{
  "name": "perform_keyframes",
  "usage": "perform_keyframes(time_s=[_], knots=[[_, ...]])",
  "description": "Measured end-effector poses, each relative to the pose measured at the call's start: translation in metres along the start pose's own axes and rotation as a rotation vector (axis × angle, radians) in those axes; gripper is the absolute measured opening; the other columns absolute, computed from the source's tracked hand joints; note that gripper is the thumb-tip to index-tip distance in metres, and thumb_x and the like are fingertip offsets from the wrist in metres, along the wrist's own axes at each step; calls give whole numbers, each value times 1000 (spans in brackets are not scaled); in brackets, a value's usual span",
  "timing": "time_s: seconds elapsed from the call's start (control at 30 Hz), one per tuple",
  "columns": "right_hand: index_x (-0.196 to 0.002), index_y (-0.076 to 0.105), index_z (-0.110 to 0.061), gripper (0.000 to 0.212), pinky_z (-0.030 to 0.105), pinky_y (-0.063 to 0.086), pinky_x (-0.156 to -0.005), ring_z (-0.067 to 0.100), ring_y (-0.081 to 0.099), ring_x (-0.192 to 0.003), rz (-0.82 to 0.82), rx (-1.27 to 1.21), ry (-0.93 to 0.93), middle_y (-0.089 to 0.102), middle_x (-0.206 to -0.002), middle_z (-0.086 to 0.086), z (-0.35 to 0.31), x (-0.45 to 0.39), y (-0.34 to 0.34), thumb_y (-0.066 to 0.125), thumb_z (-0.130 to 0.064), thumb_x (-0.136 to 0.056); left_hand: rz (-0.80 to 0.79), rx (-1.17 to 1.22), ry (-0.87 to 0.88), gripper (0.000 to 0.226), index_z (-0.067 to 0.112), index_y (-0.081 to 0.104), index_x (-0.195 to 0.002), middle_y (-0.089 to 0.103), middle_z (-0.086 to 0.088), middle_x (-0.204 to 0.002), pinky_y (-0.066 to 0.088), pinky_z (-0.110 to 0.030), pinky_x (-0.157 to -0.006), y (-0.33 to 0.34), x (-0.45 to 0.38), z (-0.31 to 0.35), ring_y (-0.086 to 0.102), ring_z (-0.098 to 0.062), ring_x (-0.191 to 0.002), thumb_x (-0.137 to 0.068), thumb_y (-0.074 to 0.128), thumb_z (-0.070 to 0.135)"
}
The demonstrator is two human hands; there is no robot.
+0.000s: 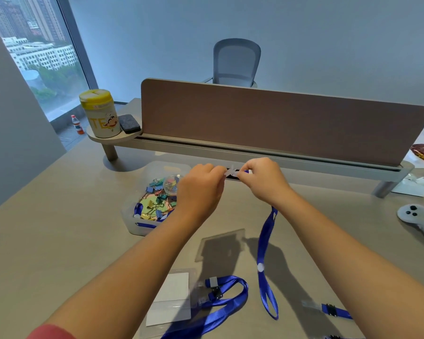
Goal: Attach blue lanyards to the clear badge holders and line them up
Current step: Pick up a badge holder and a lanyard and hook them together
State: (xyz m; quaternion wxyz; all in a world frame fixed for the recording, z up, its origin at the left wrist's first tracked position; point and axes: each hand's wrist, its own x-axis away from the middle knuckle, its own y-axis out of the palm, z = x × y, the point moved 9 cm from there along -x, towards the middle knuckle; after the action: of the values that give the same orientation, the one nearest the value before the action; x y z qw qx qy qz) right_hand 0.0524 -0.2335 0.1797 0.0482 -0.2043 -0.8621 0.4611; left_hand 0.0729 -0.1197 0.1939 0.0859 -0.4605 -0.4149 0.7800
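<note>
Both hands raised over bench: left hand (201, 184) and right hand (262, 178) pinch small clear plastic clip (231, 172) of hanging blue fabric lanyard (264, 243). Advise opening clip fully before threading empty clear badge holder (220, 245).

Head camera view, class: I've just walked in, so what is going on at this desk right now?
A person holds a blue lanyard up over the desk, left hand and right hand pinching its clear clip end. An empty badge holder lies flat below. Nearer, another holder already has a lanyard clipped on. A clear bin of binder clips sits to the left.
</note>
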Motion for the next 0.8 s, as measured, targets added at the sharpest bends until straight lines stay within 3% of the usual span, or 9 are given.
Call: perform_keyframes(time_s=[0.13,0.23,0.33,0.43,0.5,0.57,0.63,0.73,0.8], knots=[[-97,62,-1,27,38,40,-63,36,59,-83,52,297,-125,68,-93,20,-9,-3,2,41,-19,-93,-36,-145,43,18,9,60,-58,60,-7,-45,39,-22,-31,7,-7,4,51,-22,-37,-75,54,10],[-99,59,1,28,37,39,-63,35,59,-85,20,376,-161,67,-97,20,-10,-5,9,39,-17,-93,-72,-49,-19,21,7,59,-59,61,-9,-48,42,-24,-34,15,-9,-2,53,-24,-39,-77,50,12],[-95,61,5,28,41,47,-68,32,58,-78,-43,197,-87,67,-93,21,3,-7,20,43,-16,-90,-70,81,-119,20,2,63,-71,67,-16,-61,50,-33,-44,17,-11,-10,59,-29,-50,-80,49,14],[-94,59,-2,22,30,37,-56,17,46,-60,45,-26,-39,57,-69,5,15,-8,14,43,-17,-93,-64,170,-258,21,1,64,-87,69,-18,-80,52,-41,-60,19,-12,-24,60,-30,-68,-89,47,13],[-93,55,-7,17,27,34,-55,13,42,-57,136,-228,18,49,-66,-1,28,-7,5,41,-17,-94,-74,214,-339,20,3,63,-96,69,-16,-89,49,-38,-67,25,-4,-35,56,-22,-74,-91,47,13],[-95,49,-11,11,23,35,-53,9,41,-57,168,-365,101,49,-73,-1,46,-5,5,39,-14,-95,-118,249,-401,20,6,62,-101,69,-13,-95,48,-35,-70,37,11,-42,55,-20,-79,-91,47,15],[-109,49,-7,19,26,38,-55,12,46,-62,137,-379,195,52,-88,5,72,0,18,41,-11,-93,-175,268,-447,21,8,63,-103,69,-13,-99,46,-32,-69,53,28,-46,60,-24,-84,-91,48,15],[-125,43,-1,38,29,38,-77,25,50,-92,-9,-252,298,50,-117,13,117,16,58,48,-13,-90,-271,278,-487,21,9,63,-104,70,-11,-101,44,-29,-69,76,51,-46,62,-25,-88,-91,48,16],[-128,40,1,47,28,35,-81,24,46,-97,-140,-143,343,44,-122,13,143,32,92,52,-21,-88,-334,279,-505,21,9,63,-104,70,-11,-102,45,-31,-70,88,66,-43,62,-25,-90,-91,48,16]])
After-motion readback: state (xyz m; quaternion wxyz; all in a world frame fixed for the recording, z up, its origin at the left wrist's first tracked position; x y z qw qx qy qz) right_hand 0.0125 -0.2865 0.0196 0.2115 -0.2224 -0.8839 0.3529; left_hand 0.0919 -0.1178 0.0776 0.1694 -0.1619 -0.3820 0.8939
